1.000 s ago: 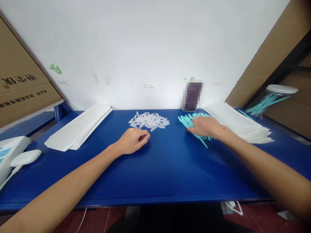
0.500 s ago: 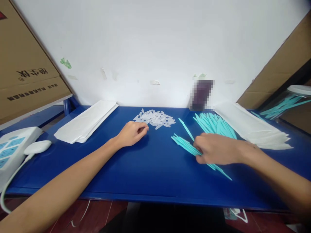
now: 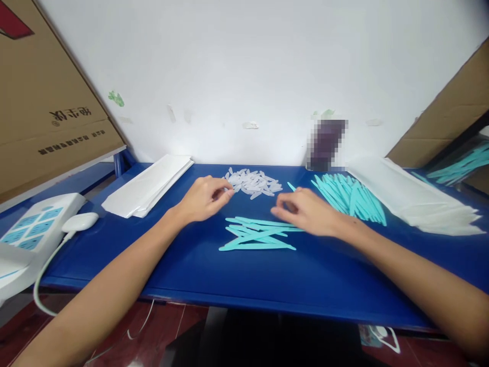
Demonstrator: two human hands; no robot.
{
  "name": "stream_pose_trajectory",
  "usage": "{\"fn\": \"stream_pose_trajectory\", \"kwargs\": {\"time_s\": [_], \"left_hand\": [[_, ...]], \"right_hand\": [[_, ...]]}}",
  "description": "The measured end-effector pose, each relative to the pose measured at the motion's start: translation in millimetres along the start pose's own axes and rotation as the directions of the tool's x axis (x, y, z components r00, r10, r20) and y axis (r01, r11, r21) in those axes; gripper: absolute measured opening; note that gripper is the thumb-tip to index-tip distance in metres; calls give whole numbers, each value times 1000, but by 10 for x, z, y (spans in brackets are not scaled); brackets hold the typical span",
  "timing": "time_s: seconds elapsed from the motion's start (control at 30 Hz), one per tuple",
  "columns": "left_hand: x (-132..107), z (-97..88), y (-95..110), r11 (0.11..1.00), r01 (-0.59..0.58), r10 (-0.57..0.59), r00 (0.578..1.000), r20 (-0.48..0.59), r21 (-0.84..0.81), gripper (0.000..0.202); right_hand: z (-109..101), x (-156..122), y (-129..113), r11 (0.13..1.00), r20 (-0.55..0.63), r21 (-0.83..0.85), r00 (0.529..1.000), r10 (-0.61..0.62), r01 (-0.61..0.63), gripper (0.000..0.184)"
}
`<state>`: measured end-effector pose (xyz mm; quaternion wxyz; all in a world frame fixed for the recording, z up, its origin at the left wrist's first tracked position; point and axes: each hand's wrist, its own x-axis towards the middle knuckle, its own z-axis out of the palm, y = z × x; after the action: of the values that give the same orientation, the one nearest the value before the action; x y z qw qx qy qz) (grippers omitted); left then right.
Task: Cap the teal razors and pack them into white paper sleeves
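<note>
My left hand (image 3: 206, 199) hovers at the left edge of a pile of small translucent white plastic pieces (image 3: 254, 182). Its thumb and index finger are bent together at the tips, and I see nothing between them. Several turquoise plastic sticks (image 3: 260, 238) lie loosely crossed on the blue table in front of me. My right hand (image 3: 305, 211) is just above their right end, fingers curled and thumb a little apart from the index finger, holding nothing visible. Behind it lies a larger heap of turquoise sticks (image 3: 349, 199); one single stick (image 3: 291, 186) pokes out beyond my fingers.
Flat white bags (image 3: 148, 186) lie at the left, and a stack of translucent white bags (image 3: 416, 196) at the right. A power strip (image 3: 42, 224) with a white plug and cable stands on the left. A pixelated upright object (image 3: 326, 145) leans on the wall. Cardboard boxes (image 3: 57, 92) flank the table.
My right hand has moved left and let go of the bundle of turquoise sticks, which now lies spread across the table's middle. My left hand stays beside the white pieces. The view has shifted slightly.
</note>
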<state>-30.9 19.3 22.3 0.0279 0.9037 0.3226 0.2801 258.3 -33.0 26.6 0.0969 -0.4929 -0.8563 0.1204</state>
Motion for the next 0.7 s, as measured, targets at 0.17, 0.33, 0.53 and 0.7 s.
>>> {"fn": "stream_pose_trajectory", "kwargs": {"time_s": [0.17, 0.33, 0.53, 0.7], "left_hand": [[-28, 107, 276, 982, -175, 190, 920, 342, -74, 64], [-52, 146, 380, 990, -117, 144, 853, 502, -85, 88], [-97, 185, 424, 979, -158, 202, 848, 489, -131, 63], [-198, 243, 353, 962, -215, 261, 904, 338, -170, 62]], "right_hand": [[-4, -36, 223, 818, -238, -390, 905, 353, -422, 42], [-17, -107, 195, 725, -38, -525, 863, 504, -446, 43], [-208, -282, 202, 897, 290, -380, 892, 348, -227, 31], [-175, -319, 146, 988, 282, -129, 952, 118, -85, 21]]}}
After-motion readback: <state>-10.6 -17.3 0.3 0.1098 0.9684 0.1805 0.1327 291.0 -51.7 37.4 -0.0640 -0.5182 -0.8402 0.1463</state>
